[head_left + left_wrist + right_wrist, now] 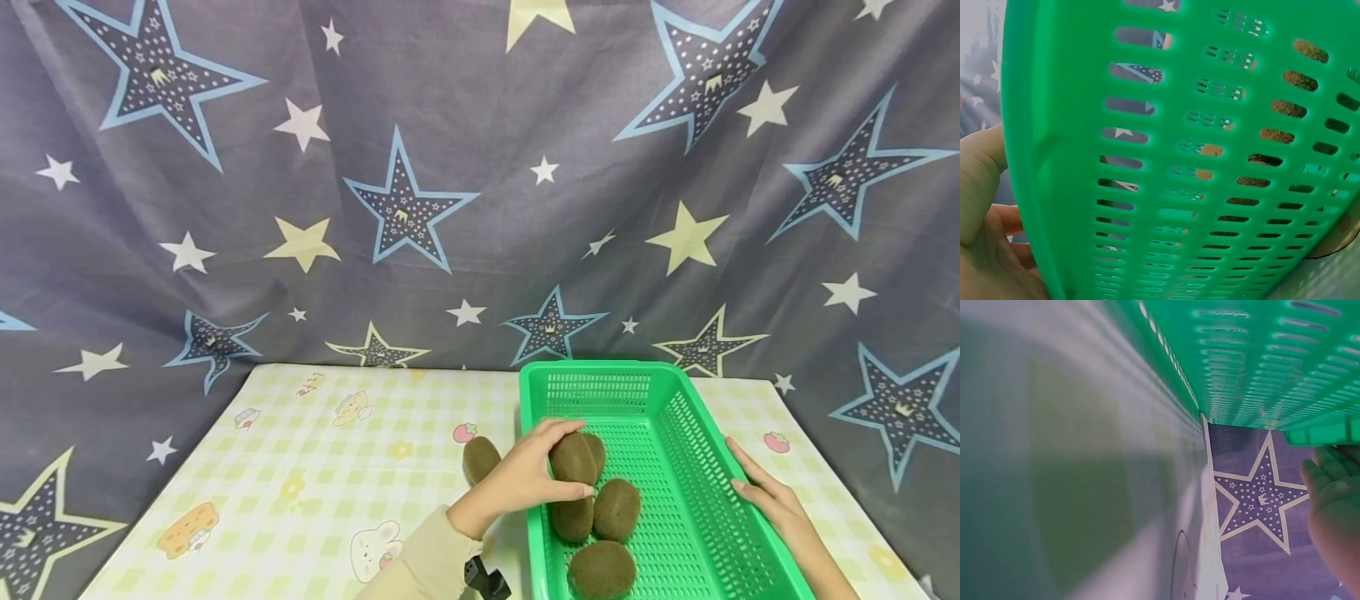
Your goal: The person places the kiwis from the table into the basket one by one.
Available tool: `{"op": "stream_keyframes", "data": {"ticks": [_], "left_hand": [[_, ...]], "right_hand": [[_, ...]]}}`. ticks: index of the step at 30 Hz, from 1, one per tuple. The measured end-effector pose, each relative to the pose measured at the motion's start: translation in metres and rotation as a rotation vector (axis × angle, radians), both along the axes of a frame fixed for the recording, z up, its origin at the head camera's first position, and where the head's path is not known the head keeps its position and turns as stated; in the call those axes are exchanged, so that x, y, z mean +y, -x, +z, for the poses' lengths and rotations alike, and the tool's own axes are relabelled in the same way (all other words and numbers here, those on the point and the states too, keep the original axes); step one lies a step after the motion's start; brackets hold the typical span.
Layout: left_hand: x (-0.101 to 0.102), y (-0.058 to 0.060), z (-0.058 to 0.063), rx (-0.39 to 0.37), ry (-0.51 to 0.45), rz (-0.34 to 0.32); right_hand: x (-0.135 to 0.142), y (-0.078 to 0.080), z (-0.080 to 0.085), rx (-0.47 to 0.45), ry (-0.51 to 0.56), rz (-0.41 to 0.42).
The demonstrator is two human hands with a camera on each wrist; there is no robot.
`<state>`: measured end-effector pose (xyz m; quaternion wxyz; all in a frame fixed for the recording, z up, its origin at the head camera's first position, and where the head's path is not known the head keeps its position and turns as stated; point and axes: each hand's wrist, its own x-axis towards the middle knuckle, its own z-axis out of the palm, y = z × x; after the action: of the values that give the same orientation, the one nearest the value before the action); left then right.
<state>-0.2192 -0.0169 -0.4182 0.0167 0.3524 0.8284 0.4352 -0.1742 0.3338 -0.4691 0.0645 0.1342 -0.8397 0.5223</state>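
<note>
In the head view my left hand point(525, 471) grips a brown fuzzy kiwi point(572, 458) inside the left side of a green plastic basket point(693, 500), thumb on its near side and fingers on its far side. Several more kiwis lie close by in the basket, among them one kiwi point(617, 509) to the right and another kiwi point(602, 570) nearer me. Outside the basket, a loose kiwi point(481, 460) sits on the table, partly hidden by my left hand. My right hand point(772, 496) holds the basket's right rim; its fingers point(1325, 472) show under the lip in the right wrist view.
A checked, cartoon-printed cloth point(300, 467) covers the table. Behind it hangs a dark curtain point(480, 208) with stars. The basket's slotted wall point(1060, 187) fills much of the left wrist view, with brown kiwi skin visible through its slots.
</note>
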Motion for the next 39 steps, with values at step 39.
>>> {"op": "stream_keyframes", "data": {"ticks": [39], "left_hand": [[-0.046,0.013,-0.011,0.072,-0.157,0.135]], "right_hand": [[-0.001,-0.001,0.0,0.001,0.007,-0.006]]}}
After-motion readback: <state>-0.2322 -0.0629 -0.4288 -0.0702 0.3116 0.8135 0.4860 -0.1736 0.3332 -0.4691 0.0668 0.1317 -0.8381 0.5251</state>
